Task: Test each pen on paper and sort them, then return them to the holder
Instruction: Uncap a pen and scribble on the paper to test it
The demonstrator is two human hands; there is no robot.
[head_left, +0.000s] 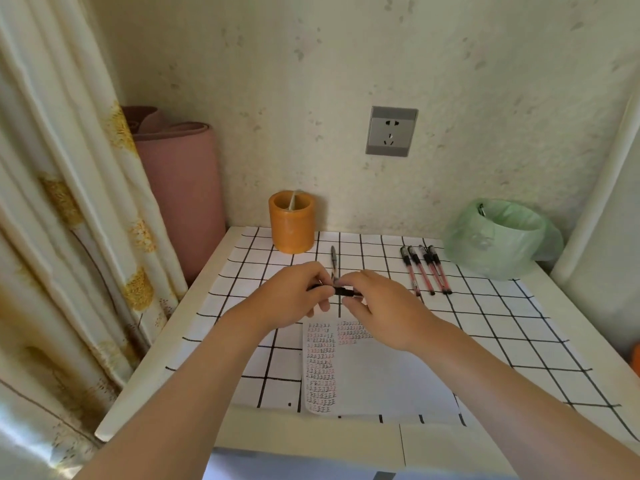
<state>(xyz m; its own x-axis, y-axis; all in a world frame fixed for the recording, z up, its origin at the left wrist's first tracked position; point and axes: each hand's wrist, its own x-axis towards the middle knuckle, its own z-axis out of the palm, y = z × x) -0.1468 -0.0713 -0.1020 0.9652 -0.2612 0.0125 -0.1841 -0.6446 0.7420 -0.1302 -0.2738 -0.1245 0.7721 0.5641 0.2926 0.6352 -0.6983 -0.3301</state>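
One pen (343, 291) | axis left-right | pinched by left hand (294, 296), right hand (381, 306) | tip hidden

Head-worn view: a single wide-angle camera looks forward and down over a small table (277, 434) pushed against a wall (311, 81). Both forearms enter from the bottom edge. The left hand (294, 296) and right hand (377, 306) meet on a pen (343, 291) near mid-frame, at arm's length from the lens. The wide lens bows a curtain (52, 202) along the left edge. A wall socket (391, 131) sits above centre, and the table's near edge lies low in frame.
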